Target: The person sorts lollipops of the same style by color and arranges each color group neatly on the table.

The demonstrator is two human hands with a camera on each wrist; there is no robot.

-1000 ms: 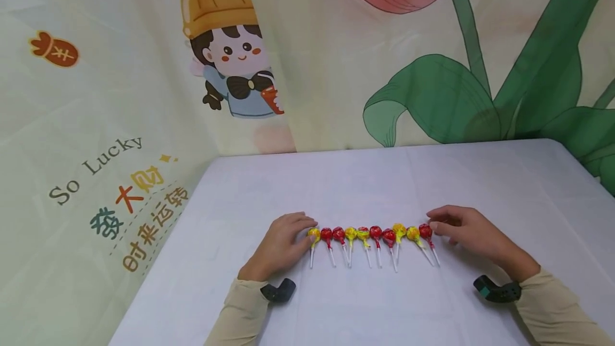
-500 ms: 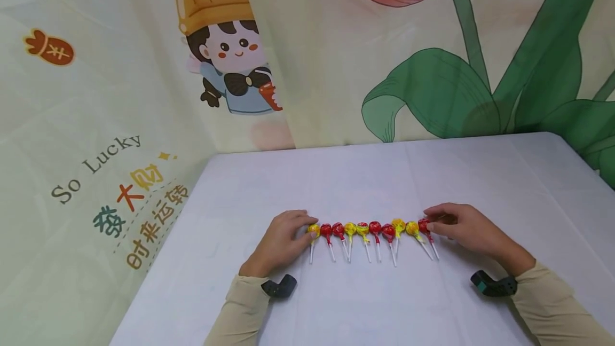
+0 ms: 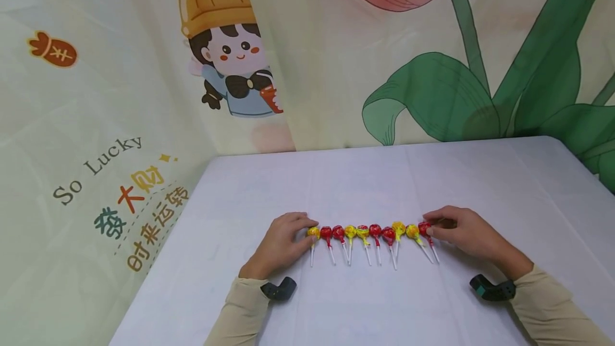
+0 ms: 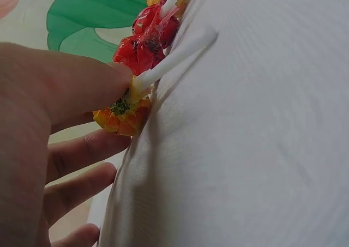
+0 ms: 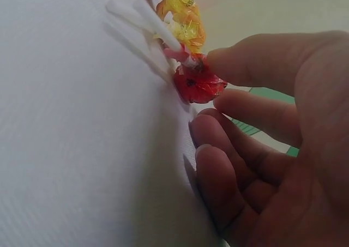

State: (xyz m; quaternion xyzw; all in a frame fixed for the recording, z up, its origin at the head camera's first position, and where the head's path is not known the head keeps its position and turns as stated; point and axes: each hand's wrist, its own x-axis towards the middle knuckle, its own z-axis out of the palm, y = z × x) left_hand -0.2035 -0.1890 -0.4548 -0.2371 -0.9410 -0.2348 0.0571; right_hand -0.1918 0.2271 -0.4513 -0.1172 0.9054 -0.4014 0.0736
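A row of several wrapped lollipops, red and yellow, lies on the white-covered table, sticks toward me. At the row's left end, my left hand (image 3: 284, 242) pinches a yellow lollipop (image 4: 122, 116) between thumb and forefinger; the other fingers lie loosely curled beyond it. The right end is a red lollipop (image 5: 199, 86), where the thumb and forefinger of my right hand (image 3: 473, 233) pinch the wrapped head. Beside the left hand's yellow one sits a red lollipop (image 3: 326, 233). In the right wrist view, a yellow lollipop (image 5: 188, 29) lies next to the held red one.
The table (image 3: 365, 303) has a white cloth, with its far edge against a printed backdrop (image 3: 326, 68). Each wrist wears a dark device, one on the left (image 3: 280, 289) and one on the right (image 3: 492, 288).
My right hand has shifted slightly left, bringing its thumb onto the red end lollipop. The left hand stays at the yellow one, and the row looks nearly the same.
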